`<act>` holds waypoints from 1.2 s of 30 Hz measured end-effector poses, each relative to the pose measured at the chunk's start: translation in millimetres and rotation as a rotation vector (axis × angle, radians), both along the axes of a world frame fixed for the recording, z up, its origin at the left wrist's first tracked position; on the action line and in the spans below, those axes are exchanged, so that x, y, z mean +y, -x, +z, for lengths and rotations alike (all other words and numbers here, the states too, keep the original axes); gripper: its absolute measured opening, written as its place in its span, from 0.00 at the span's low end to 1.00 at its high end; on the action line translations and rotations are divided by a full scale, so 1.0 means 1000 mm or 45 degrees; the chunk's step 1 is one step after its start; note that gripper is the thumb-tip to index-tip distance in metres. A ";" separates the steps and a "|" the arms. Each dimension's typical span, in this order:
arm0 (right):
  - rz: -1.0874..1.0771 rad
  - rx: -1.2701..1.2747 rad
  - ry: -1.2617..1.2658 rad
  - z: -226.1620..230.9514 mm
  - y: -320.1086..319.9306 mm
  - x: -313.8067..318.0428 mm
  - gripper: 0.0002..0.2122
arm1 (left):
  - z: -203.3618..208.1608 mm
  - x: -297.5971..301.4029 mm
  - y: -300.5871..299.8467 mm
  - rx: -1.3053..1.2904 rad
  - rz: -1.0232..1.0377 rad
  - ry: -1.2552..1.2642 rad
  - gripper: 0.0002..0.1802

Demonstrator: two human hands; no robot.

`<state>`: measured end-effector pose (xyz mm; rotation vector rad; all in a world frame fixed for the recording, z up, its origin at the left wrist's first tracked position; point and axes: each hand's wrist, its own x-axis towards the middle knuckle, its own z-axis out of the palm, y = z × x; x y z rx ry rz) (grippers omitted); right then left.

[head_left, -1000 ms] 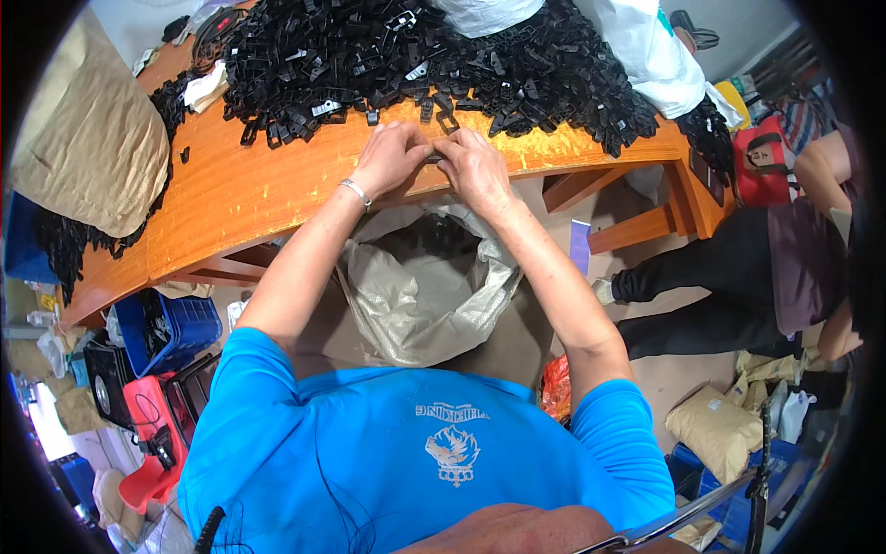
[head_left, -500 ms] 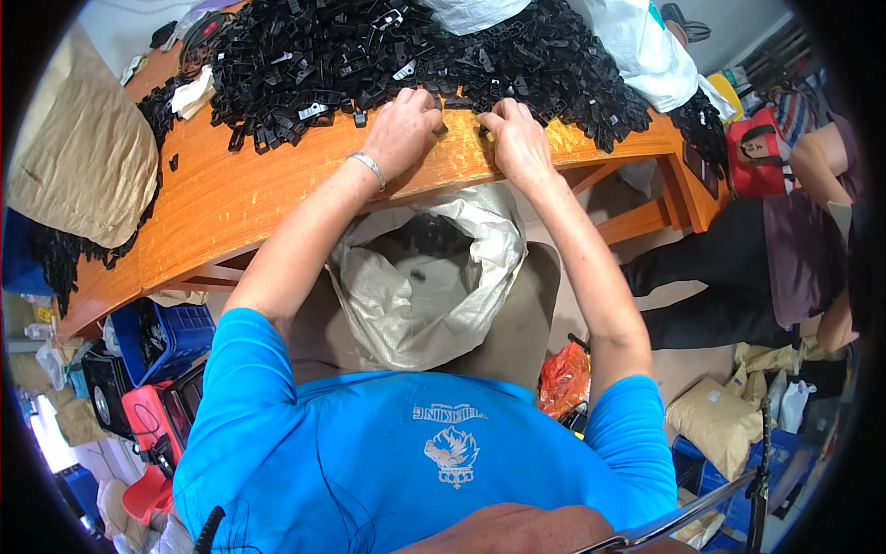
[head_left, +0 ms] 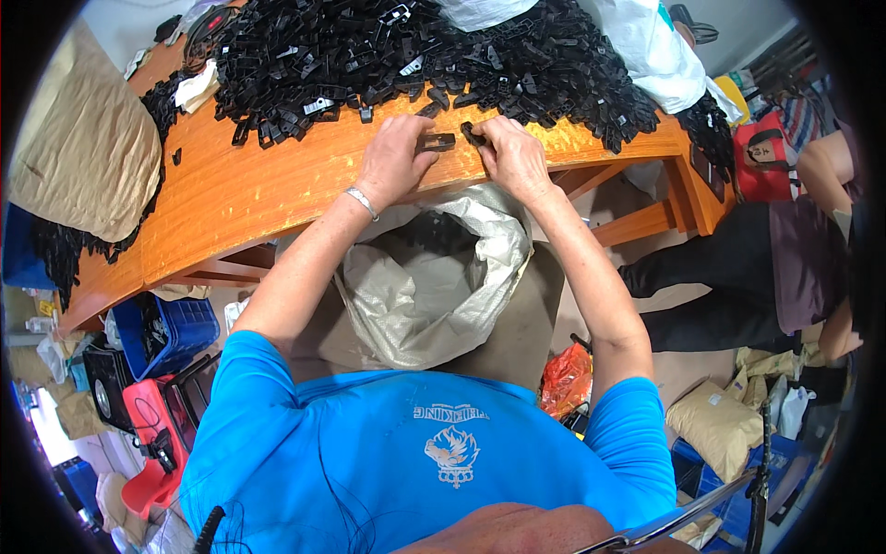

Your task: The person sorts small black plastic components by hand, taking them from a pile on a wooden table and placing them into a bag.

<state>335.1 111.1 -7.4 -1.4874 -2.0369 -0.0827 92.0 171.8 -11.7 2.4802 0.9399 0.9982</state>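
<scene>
My left hand, a silver bracelet on its wrist, is over the front edge of the wooden table. Its thumb and fingers close round a small black plastic piece that points to the right. Just beside it, my right hand pinches another dark plastic piece between thumb and fingers. A large heap of similar black pieces lies on the table beyond both hands. Below them, between my forearms, a whitish woven sack gapes open, with dark pieces visible deep inside.
The wooden table curves across in front. A brown paper sack stands at its left, a white sack at the far right. Another person is at the right. Blue crates and a red chair are lower left.
My hands have drawn slightly nearer to me and closer together. The black pieces now show between my fingers, and a few loose ones lie just beyond.
</scene>
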 end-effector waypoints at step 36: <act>-0.003 0.163 0.154 0.009 0.054 -0.001 0.12 | -0.001 0.028 0.010 0.056 -0.102 0.452 0.19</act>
